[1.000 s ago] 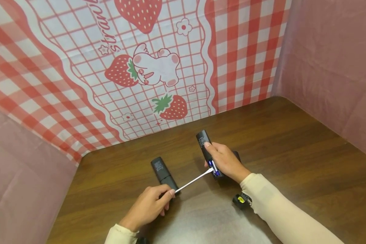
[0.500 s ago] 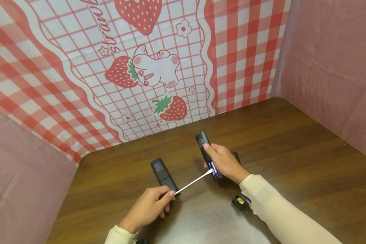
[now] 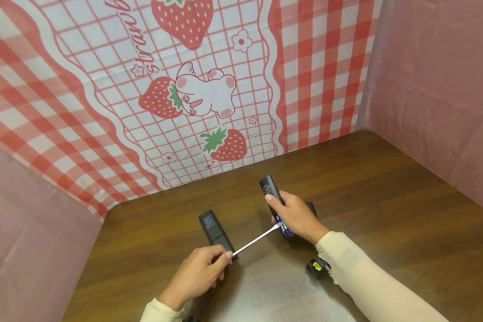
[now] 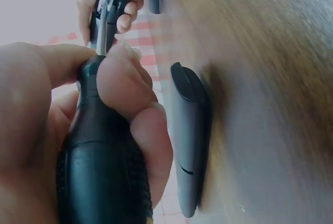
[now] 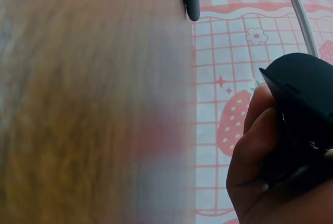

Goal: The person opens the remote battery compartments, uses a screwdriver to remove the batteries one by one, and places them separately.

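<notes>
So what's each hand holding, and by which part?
The left hand grips a screwdriver by its black handle; the right hand holds a remote around its middle.

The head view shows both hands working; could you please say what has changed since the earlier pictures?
The thumb of the right hand seems to lie slightly farther left across the held remote; nothing was taken up or let go. The left hand still grips the screwdriver, its tip at the batteries, and the other remote lies unmoved.

I see a loose remote (image 3: 211,224) on the counter (image 3: 390,192), left of the held remote (image 3: 268,183). A cloth (image 3: 249,85) hangs behind both.
</notes>
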`<state>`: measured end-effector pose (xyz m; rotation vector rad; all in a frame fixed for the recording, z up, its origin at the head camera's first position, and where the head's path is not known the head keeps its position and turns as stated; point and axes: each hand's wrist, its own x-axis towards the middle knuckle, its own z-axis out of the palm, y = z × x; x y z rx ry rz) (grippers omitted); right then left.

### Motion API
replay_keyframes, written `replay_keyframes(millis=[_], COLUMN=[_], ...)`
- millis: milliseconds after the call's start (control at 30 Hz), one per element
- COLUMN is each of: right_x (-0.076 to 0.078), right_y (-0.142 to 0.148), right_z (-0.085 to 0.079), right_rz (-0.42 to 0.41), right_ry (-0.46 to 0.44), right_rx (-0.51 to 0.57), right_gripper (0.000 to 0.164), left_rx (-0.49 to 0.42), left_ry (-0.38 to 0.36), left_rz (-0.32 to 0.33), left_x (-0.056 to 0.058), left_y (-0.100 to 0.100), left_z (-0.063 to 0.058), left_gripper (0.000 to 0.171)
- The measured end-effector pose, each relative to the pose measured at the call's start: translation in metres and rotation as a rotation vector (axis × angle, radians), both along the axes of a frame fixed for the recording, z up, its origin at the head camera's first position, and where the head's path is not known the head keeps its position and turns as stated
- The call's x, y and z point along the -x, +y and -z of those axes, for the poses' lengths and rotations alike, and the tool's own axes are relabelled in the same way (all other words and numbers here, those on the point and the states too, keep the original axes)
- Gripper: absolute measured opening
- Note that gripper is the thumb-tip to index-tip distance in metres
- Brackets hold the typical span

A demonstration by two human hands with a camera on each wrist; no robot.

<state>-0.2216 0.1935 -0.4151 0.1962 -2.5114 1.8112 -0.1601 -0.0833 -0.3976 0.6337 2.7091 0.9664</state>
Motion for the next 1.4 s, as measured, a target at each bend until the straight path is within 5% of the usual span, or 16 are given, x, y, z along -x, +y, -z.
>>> replay_keyframes(millis=[633,1400], right_x=[0.001,0.012], right_y=[0.001,-0.008], right_z=[0.0,0.0], right_rz=[0.015,-0.045], right_ry=[0.025,-0.033], right_rx=[-0.057,-0.054], right_gripper=[0.042,0.042], left_rx=[0.07,0.132], left_ry=[0.096,0.108], left_rz=[-0.018,-0.073], left_x=[-0.005,-0.002], left_y=[0.007,0.009], left_z=[-0.003,-0.011], left_gripper=[0.029,0.03])
